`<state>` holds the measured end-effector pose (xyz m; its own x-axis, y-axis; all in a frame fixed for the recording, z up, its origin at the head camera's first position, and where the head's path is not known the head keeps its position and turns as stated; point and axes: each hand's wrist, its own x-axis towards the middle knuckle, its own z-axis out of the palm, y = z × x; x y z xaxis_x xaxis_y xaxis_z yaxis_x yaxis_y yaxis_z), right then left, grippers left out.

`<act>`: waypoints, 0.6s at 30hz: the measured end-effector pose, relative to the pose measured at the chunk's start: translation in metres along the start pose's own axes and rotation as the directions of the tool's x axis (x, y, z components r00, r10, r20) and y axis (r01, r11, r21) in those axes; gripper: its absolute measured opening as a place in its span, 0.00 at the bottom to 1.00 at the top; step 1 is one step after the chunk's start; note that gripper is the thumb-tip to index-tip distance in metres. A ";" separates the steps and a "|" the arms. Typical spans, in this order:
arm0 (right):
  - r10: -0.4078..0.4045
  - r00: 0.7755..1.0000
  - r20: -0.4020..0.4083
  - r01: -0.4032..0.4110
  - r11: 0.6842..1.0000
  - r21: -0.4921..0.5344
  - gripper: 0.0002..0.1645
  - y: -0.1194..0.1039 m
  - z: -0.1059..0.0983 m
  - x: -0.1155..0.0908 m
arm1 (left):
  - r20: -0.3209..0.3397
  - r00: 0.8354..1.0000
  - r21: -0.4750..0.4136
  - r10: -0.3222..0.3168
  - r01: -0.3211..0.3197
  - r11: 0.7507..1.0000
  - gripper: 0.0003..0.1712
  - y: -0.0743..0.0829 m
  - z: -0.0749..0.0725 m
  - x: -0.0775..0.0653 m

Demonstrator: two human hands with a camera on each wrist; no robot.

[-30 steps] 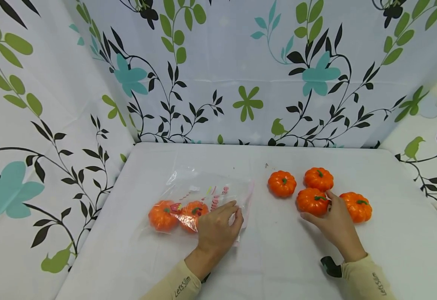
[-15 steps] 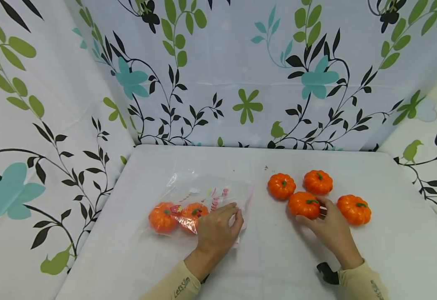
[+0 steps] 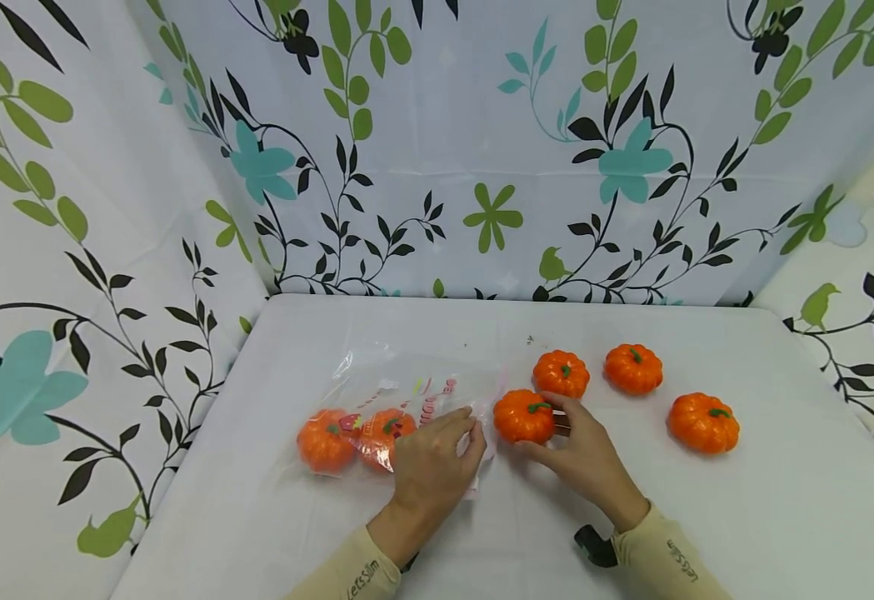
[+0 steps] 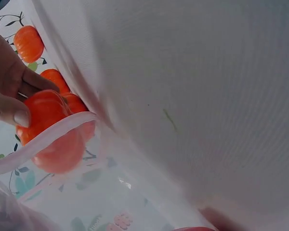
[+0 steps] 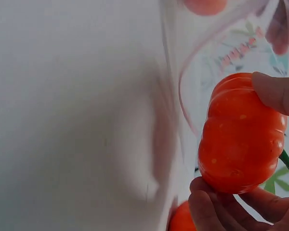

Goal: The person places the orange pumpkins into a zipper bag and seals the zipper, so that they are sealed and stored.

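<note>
right hand (image 3: 589, 456): gripping pumpkin (image 3: 521, 418) | left hand (image 3: 435, 460): pinching bag (image 3: 408, 377) by its mouth | advice: hold mouth high, ease pumpkin level toward nine o'clock

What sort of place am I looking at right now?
Probably a small staged workspace indoors: leaf-patterned curtains stand behind and on both sides of a white table, which bears orange pumpkins and a clear plastic bag.

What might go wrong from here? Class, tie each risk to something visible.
The held pumpkin might snag on the rim of the clear bag, close beside it. The bag's thin plastic could slip from the left hand, which holds its edge. The right hand might knock the loose pumpkin just behind.
</note>
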<state>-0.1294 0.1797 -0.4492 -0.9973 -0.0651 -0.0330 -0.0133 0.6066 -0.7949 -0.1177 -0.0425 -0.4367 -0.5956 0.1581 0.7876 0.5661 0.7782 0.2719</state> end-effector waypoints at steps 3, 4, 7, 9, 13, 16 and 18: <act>-0.040 0.999 -0.001 0.040 0.999 -0.012 0.53 -0.005 0.013 0.006 | 0.011 1.000 -0.008 0.000 0.000 1.000 0.05 0.000 -0.001 0.001; -0.053 0.999 -0.003 0.053 0.998 -0.022 0.53 -0.006 0.017 0.008 | 0.016 1.000 -0.012 -0.002 0.002 1.000 0.05 0.000 -0.001 0.001; -0.081 0.997 0.000 0.081 0.996 -0.024 0.51 -0.011 0.027 0.012 | 0.020 1.000 -0.019 -0.005 0.006 1.000 0.05 0.000 -0.001 0.001; -0.094 0.996 0.001 0.094 0.995 -0.034 0.51 -0.014 0.032 0.014 | 0.020 1.000 -0.022 -0.007 0.007 1.000 0.05 0.001 -0.002 0.001; -0.112 0.994 0.002 0.112 0.992 -0.065 0.50 -0.021 0.043 0.019 | 0.017 1.000 -0.020 -0.010 0.010 1.000 0.06 0.001 -0.003 0.001; -0.126 0.992 0.000 0.125 0.988 -0.091 0.48 -0.024 0.051 0.023 | 0.019 1.000 -0.018 -0.014 0.014 1.000 0.06 0.002 -0.004 0.002; -0.152 0.988 -0.011 0.149 0.983 -0.110 0.45 -0.025 0.055 0.027 | 0.019 1.000 -0.024 -0.014 0.014 1.000 0.07 0.002 -0.005 0.001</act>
<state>-0.1517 0.1188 -0.4636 -0.9845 -0.1476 0.0945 -0.1701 0.6738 -0.7191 -0.1145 -0.0435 -0.4323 -0.6141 0.1588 0.7731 0.5709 0.7657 0.2962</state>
